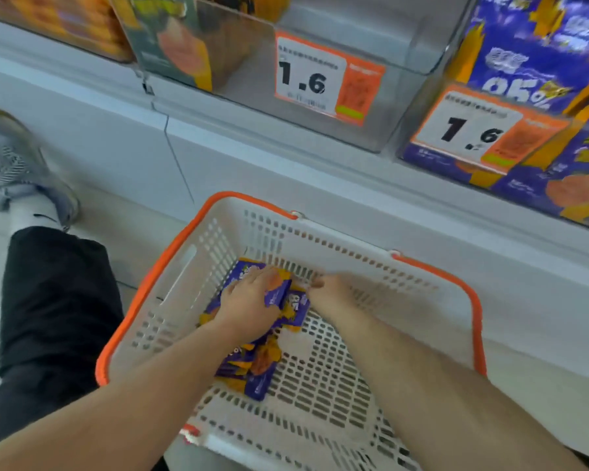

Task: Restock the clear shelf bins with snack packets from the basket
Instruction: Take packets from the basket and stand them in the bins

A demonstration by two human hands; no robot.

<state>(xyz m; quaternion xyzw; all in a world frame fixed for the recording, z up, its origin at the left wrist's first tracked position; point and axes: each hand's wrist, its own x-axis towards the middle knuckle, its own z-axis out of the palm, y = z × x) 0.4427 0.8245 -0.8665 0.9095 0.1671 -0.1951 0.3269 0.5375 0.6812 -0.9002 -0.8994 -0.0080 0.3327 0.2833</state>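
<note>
Snack packets (279, 300) in basket (198, 253): left hand (249, 300) grips, right hand (330, 294) touches.

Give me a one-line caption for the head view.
Both hands, left and right, gather purple snack packets inside basket.

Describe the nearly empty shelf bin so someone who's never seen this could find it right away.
Start at the white basket with the orange rim on the floor; the clear bin sits on the shelf right above it. Unlike the right-hand bin packed with purple packets, it shows mostly bare plastic behind its 1.6 price tag.
</note>
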